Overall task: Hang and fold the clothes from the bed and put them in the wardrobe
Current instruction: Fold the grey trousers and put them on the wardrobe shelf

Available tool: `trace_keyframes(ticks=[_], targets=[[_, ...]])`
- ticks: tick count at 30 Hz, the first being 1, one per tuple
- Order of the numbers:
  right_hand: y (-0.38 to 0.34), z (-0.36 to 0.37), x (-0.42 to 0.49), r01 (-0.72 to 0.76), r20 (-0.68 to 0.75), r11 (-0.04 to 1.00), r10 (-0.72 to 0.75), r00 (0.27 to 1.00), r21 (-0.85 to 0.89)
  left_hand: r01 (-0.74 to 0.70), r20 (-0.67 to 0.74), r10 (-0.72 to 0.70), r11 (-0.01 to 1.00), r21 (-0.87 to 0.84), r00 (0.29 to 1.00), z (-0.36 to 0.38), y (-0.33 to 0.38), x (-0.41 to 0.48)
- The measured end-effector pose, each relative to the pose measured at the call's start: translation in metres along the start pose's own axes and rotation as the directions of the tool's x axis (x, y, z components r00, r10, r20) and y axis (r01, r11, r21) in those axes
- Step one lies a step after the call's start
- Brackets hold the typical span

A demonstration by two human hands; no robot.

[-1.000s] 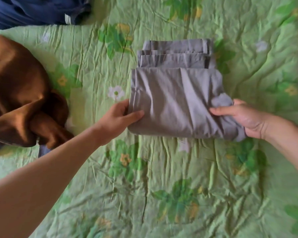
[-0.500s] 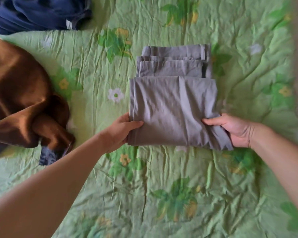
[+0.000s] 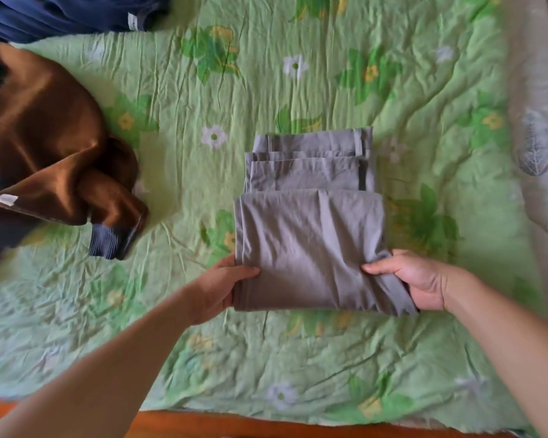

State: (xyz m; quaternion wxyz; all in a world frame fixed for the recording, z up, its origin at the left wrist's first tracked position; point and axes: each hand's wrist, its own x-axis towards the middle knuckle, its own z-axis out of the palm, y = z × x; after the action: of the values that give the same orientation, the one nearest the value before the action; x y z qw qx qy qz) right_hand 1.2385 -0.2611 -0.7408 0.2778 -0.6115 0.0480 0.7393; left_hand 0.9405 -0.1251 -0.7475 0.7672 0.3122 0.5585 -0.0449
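A folded grey pair of trousers lies on the green flowered bedspread, waistband at the far end. My left hand grips its near left corner, thumb on top and fingers underneath. My right hand grips the near right corner the same way, with a bit of cloth bunched against the palm. The near edge of the bundle is slightly raised off the bedspread.
A brown satin garment with a dark ribbed cuff lies crumpled at the left. Dark blue clothes lie at the top left. A grey-white leaf-print pillow or sheet runs along the right. The orange-brown bed edge shows at the bottom.
Both hands have drawn the folded trousers toward me along the bedspread. The view has tilted so the bed's near edge now shows.
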Motion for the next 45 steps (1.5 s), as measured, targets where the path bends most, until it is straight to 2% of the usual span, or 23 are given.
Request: trace_keyframes(ticks=[4,7,9,11,15,18,22,29,31,33,34,35,36,37,38,39,40,41,42,43,45], targets=[[0.008,0.004,-0.005,0.02,-0.043,0.999,-0.022,0.999,-0.034,-0.033,-0.051,0.032,0.999,-0.01,0.998,0.007,-0.004,-0.007],[-0.015,0.012,-0.008,0.143,-0.062,0.989,-0.145,0.987,-0.036,-0.172,-0.115,0.169,0.985,-0.017,0.979,0.013,0.023,-0.003],[-0.032,0.017,-0.006,0.284,-0.142,0.959,-0.282,0.949,-0.006,-0.292,-0.2,0.282,0.956,-0.023,0.938,0.017,0.045,-0.001],[-0.048,0.02,-0.01,0.406,-0.216,0.914,-0.399,0.891,-0.016,-0.394,-0.22,0.382,0.919,-0.01,0.898,0.021,0.065,-0.003],[-0.077,0.024,-0.023,0.551,-0.199,0.835,-0.539,0.818,0.002,-0.489,-0.241,0.48,0.872,0.029,0.843,0.023,0.103,-0.006],[-0.094,0.025,-0.007,0.584,-0.238,0.806,-0.588,0.774,-0.093,-0.444,-0.301,0.462,0.887,0.13,0.834,0.024,0.118,0.009],[-0.107,0.021,0.023,0.557,-0.305,0.79,-0.613,0.729,-0.257,-0.372,-0.36,0.416,0.909,0.188,0.835,0.024,0.123,0.034],[-0.101,0.008,0.052,0.574,-0.381,0.686,-0.727,0.572,-0.447,-0.438,-0.313,0.464,0.886,0.154,0.829,0.025,0.128,0.044],[-0.107,0.014,0.046,0.5,-0.373,0.64,-0.758,0.536,-0.583,-0.438,-0.313,0.494,0.868,0.235,0.811,0.023,0.132,0.048],[-0.109,0.02,0.039,0.331,-0.357,0.553,-0.791,0.497,-0.764,-0.374,-0.336,0.558,0.796,0.476,0.759,0.02,0.136,0.052],[-0.108,0.023,0.037,0.242,-0.358,0.497,-0.819,0.449,-0.833,-0.313,-0.361,0.6,0.735,0.601,0.714,0.02,0.135,0.053],[-0.105,0.028,0.035,0.173,-0.329,0.412,-0.869,0.369,-0.894,-0.239,-0.373,0.65,0.655,0.717,0.662,0.022,0.132,0.051],[-0.101,0.034,0.033,0.121,-0.24,0.282,-0.929,0.282,-0.952,-0.161,-0.34,0.724,0.526,0.835,0.601,0.028,0.128,0.047],[-0.096,0.043,0.03,0.071,-0.106,0.126,-0.966,0.236,-0.989,-0.1,-0.222,0.802,0.329,0.939,0.554,0.037,0.12,0.042],[-0.092,0.052,0.029,0.027,0.032,-0.027,-0.97,0.243,-0.999,-0.065,-0.045,0.846,0.094,0.993,0.532,0.046,0.11,0.04],[-0.088,0.056,0.034,-0.012,0.148,-0.158,-0.947,0.287,-0.987,-0.064,0.122,0.84,-0.104,0.992,0.528,0.051,0.098,0.043],[-0.085,0.059,0.042,-0.051,0.212,-0.243,-0.917,0.339,-0.969,-0.065,0.215,0.816,-0.214,0.975,0.536,0.053,0.087,0.051],[-0.083,0.058,0.052,-0.085,0.23,-0.285,-0.889,0.395,-0.955,-0.051,0.218,0.798,-0.229,0.972,0.562,0.051,0.079,0.062],[-0.082,0.055,0.063,-0.115,0.216,-0.293,-0.872,0.439,-0.949,-0.04,0.179,0.783,-0.194,0.98,0.595,0.047,0.075,0.073],[-0.083,0.051,0.074,-0.13,0.183,-0.275,-0.861,0.475,-0.953,-0.026,0.142,0.767,-0.161,0.987,0.626,0.042,0.073,0.084],[-0.085,0.043,0.092,-0.113,0.131,-0.219,-0.847,0.515,-0.969,-0.029,0.14,0.744,-0.161,0.987,0.653,0.036,0.074,0.1]])
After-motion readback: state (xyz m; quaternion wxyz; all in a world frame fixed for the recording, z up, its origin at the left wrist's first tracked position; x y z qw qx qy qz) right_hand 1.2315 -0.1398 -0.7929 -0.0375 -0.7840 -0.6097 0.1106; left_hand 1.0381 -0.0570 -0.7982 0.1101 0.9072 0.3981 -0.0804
